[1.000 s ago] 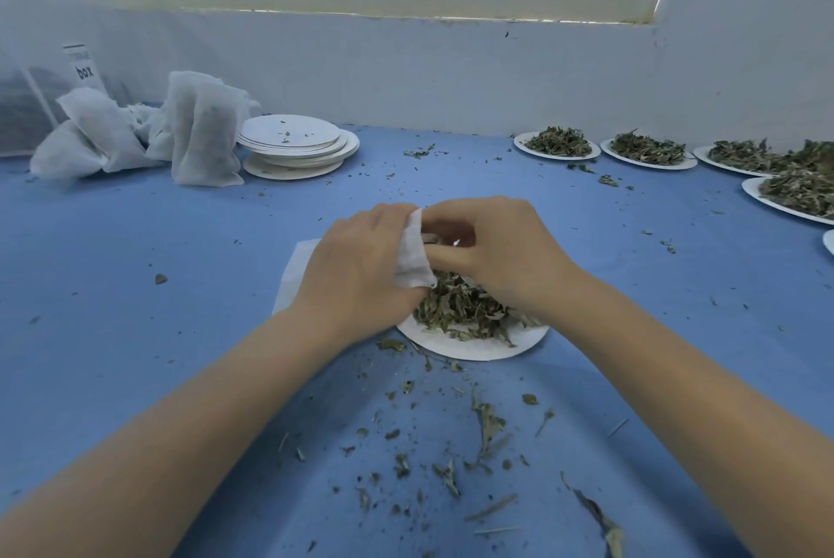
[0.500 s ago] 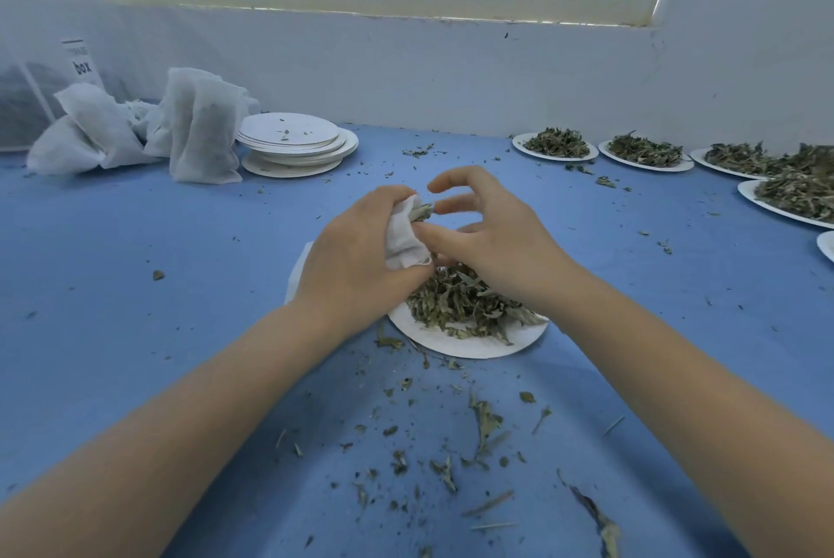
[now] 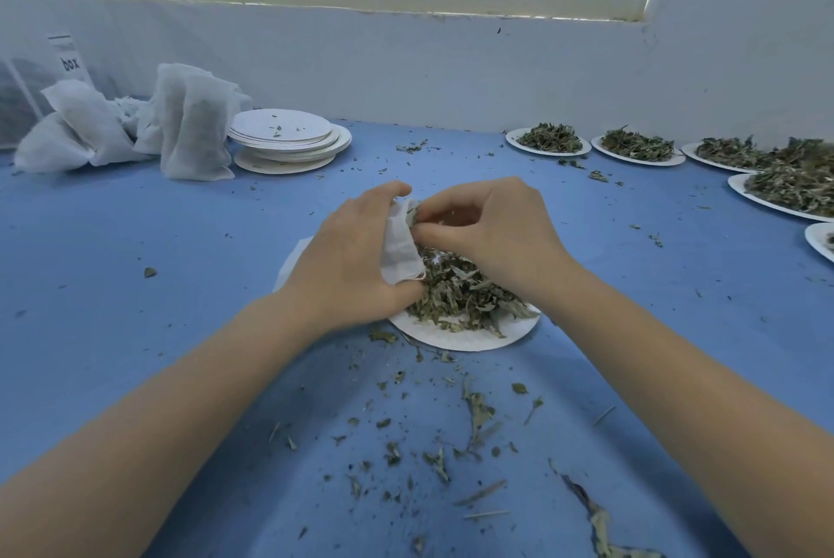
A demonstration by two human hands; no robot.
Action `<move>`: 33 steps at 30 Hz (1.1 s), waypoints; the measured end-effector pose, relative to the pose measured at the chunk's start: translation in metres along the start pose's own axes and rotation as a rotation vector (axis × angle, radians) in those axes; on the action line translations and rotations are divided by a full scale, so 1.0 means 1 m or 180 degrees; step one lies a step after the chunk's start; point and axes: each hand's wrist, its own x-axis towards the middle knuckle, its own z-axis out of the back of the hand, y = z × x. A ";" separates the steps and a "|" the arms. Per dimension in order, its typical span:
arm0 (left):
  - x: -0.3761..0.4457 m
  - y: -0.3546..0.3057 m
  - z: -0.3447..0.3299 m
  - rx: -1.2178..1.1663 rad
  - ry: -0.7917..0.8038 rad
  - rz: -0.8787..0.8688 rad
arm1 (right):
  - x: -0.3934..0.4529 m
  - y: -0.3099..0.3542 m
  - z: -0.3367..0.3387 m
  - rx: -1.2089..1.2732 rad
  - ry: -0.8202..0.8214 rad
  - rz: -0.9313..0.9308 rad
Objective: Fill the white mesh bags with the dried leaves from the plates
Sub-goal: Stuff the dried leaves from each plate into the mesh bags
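Observation:
A white paper plate (image 3: 469, 335) lies in the middle of the blue table with a heap of dried leaves (image 3: 460, 291) on it. My left hand (image 3: 356, 259) grips a white mesh bag (image 3: 399, 243) by its mouth, just above the plate's left side. My right hand (image 3: 492, 232) has its fingers curled at the bag's mouth, pinching some leaves there. Most of the bag is hidden under my left hand.
Filled mesh bags (image 3: 189, 124) lie at the back left beside a stack of empty plates (image 3: 289, 137). Several plates of dried leaves (image 3: 548, 140) line the back right and right edge. Loose leaf bits (image 3: 474, 413) litter the near table. A white wall bounds the back.
My right hand spread its fingers above the bag half a second ago and has now curled again at the bag's mouth. My left hand has kept its hold on the bag.

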 end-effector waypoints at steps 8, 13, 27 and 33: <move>0.005 -0.003 0.004 -0.0509 -0.0254 0.0109 | -0.001 0.005 0.003 -0.0114 0.0674 0.0258; 0.003 -0.011 0.002 -0.0680 -0.0237 -0.0169 | 0.001 0.003 0.004 -0.0798 0.0386 0.0559; 0.006 -0.001 0.002 0.0356 -0.0125 -0.0007 | 0.006 -0.003 0.009 -0.0750 0.0412 0.0346; 0.003 -0.008 0.003 0.0229 -0.0162 -0.0142 | 0.003 0.003 0.011 -0.0583 0.0913 0.0321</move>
